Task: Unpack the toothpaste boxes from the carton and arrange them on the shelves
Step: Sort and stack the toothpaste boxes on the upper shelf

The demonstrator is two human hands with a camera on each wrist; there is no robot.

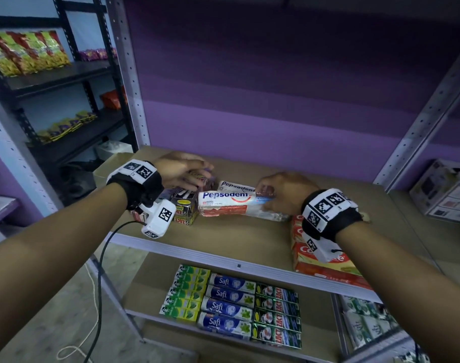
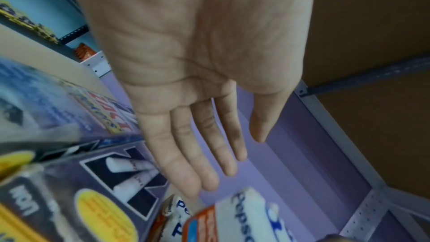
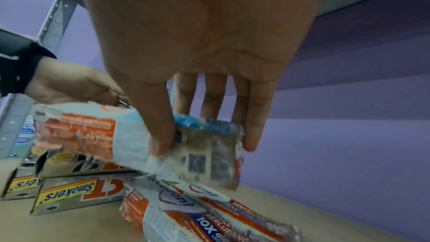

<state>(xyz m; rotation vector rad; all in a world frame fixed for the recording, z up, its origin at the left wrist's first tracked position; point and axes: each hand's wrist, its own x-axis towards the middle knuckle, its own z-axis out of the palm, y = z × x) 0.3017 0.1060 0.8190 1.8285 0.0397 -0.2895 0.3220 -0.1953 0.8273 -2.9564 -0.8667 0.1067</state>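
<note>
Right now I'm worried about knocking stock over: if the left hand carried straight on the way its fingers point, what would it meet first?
Probably the Pepsodent pack held by the right hand. The left hand is open, its fingers aimed just above the pack's near end. Depth is unclear; it might clear the pack and meet the purple back wall.

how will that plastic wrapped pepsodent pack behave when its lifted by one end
The white and red plastic-wrapped Pepsodent pack probably stays stiff: it spans level from the right hand, which pinches one end. The crinkled film may feel slippery, so the pinch could slide. Its flat, boxy sides suggest it won't roll, though it looks light enough to skid on the brown shelf board.
</note>
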